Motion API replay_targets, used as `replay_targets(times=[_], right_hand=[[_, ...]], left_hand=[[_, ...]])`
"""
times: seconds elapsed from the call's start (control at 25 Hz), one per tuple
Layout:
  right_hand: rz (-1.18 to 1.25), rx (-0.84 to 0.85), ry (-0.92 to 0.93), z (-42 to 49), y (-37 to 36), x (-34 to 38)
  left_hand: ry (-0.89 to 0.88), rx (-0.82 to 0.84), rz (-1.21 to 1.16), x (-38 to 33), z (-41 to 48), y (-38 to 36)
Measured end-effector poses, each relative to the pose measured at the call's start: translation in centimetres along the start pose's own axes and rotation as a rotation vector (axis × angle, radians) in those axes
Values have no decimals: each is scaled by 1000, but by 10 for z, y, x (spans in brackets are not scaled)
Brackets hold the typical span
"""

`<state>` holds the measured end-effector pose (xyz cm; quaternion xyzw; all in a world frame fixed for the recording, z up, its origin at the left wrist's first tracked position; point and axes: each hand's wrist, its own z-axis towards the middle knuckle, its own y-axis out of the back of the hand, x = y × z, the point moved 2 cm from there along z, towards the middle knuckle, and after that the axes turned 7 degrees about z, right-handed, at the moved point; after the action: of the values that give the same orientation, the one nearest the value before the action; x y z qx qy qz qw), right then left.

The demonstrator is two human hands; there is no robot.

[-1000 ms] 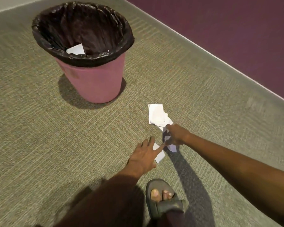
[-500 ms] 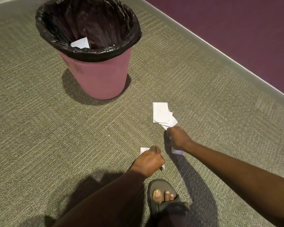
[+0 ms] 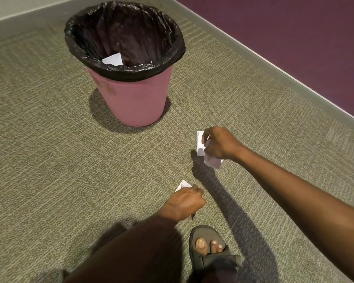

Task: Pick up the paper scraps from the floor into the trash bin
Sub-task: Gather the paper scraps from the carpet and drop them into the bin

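A pink trash bin [image 3: 131, 101] with a black liner stands on the carpet at upper centre, and a white scrap [image 3: 112, 59] lies inside it. My left hand [image 3: 185, 202] is a fist low at centre, shut on a white paper scrap [image 3: 183, 184] whose corner pokes out. My right hand [image 3: 220, 142] is further right and higher, holding a crumpled scrap [image 3: 213, 161] that hangs below it, while its fingers rest over a stack of white scraps [image 3: 199, 144] on the floor. Most of that stack is hidden by the hand.
Green-grey carpet [image 3: 49, 160] covers the floor. A grey baseboard [image 3: 274, 72] runs diagonally at the upper right under a purple wall [image 3: 294, 27]. My foot in a grey sandal [image 3: 209, 254] stands at the bottom, just below my left hand.
My left hand has closed on a scrap and lifted it off the carpet. My right hand took a scrap and moved up over the stack. The view shifted, so the bin appears further right.
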<state>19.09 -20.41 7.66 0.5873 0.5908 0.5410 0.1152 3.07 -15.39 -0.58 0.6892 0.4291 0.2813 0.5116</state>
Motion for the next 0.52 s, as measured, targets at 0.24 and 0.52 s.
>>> replay_targets(times=[0.24,0.52], right_hand=[[137,-129,129,-13,41,46],[479,-524,463,-13,102,147]], left_hand=[[184,-127,-291,26,-9,31],[451,-817,-322,105,-48,154]])
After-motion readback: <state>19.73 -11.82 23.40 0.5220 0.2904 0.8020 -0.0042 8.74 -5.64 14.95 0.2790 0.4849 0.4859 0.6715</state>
